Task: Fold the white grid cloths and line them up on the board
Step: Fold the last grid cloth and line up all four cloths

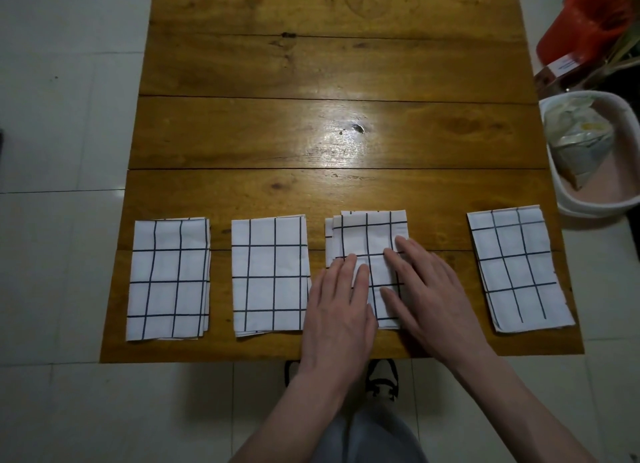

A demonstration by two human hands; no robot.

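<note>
— Pressing flat on the third cloth (367,251) with both palms; left hand (337,306) over its near left corner, right hand (424,296) over its near right side; fingers (398,246) spread and laid flat, gripping nothing.

— Sitting where, exactly?

— Lying on the near strip of the desk (311,133), third in a row of four; first cloth (168,279) at far left, second cloth (270,275) just beside the left hand, fourth cloth (517,268) well apart at right and tilted a little; looking less tidy than its neighbours, with one layer poking out along the far and left edges.

— Handling how?

— Judging by the look: thin, soft, light; likely to slide over the glossy wood and to shear layer from layer if pushed from one side only; not fragile at all.

— Taking hold where?

— Pinching through all layers at the two near corners or along the long sides; squaring the stray layer first, then smoothing outward from the middle; possibly nudging toward the gap at right for even spacing.
</note>
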